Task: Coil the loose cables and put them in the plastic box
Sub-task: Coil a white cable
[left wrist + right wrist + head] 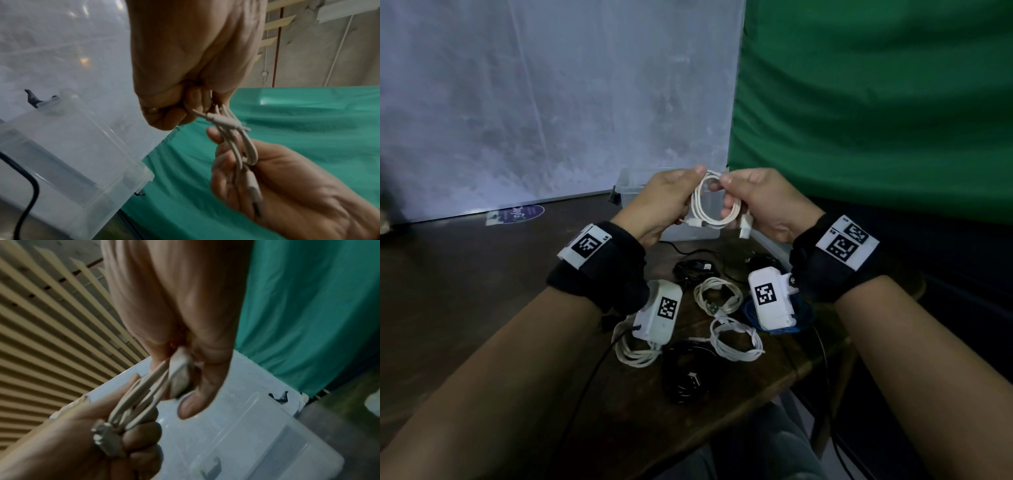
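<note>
Aloft, white cable — neat oval coil, plugs dangling, left hand pinching, right hand pinching

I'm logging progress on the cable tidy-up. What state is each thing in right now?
white cable: coiled, held up between both hands
left hand: grips the coil
right hand: grips the coil
plastic box: on the table, lid on
cables on the table: lying in loose coils, not yet boxed
</note>
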